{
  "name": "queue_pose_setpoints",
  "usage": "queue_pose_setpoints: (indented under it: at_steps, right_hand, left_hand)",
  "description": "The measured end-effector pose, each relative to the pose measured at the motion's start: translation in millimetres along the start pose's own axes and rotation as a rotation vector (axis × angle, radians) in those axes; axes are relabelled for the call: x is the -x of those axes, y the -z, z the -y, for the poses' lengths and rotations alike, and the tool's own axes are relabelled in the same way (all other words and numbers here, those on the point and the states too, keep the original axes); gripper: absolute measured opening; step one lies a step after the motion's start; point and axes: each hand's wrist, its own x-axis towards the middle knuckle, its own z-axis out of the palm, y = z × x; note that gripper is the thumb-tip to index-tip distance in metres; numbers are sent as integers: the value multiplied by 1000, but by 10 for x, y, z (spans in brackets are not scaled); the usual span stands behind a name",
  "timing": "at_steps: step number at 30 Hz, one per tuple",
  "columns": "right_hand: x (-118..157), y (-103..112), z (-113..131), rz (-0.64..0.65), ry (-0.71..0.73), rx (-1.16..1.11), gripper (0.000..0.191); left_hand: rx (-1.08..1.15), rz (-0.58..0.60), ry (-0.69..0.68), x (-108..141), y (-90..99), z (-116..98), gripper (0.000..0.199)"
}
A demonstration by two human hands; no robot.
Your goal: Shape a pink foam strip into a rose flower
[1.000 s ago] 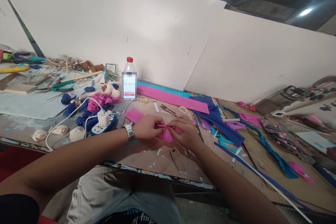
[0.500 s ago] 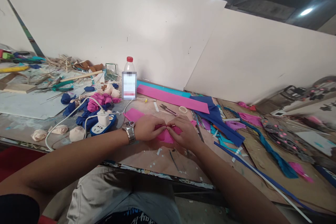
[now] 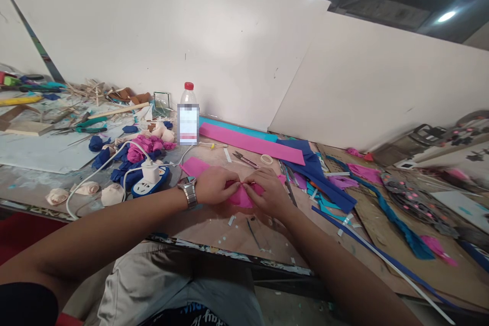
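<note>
The left hand (image 3: 214, 186) and right hand (image 3: 269, 192) are both pinching a pink sheet (image 3: 241, 198), seemingly paper; it is risking a tear if they are pulling unevenly.

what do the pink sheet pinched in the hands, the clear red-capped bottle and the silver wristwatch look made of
Pinched pink sheet: matte, perhaps crepe paper or thin cloth; it bends softly, but its grain is too small to tell.
Clear red-capped bottle: probably smooth plastic, with a see-through shoulder; glass isn't ruled out.
Silver wristwatch: seemingly metal, given its shiny linked band.
</note>
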Motion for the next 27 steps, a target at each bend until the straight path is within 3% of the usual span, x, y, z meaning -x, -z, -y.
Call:
queue_pose_setpoints:
  at_steps: [6, 21, 27]
  right_hand:
    - [-4, 7, -22, -49, 3, 19, 11]
    - [-2, -6, -14, 7, 13, -2, 10]
    - [11, -28, -36, -10, 14, 2, 10]
  left_hand:
    - [3, -10, 26, -10, 12, 18, 32]
    - [-12, -29, 12, 0, 11, 16, 26]
    - [2, 31, 16, -3, 2, -1, 27]
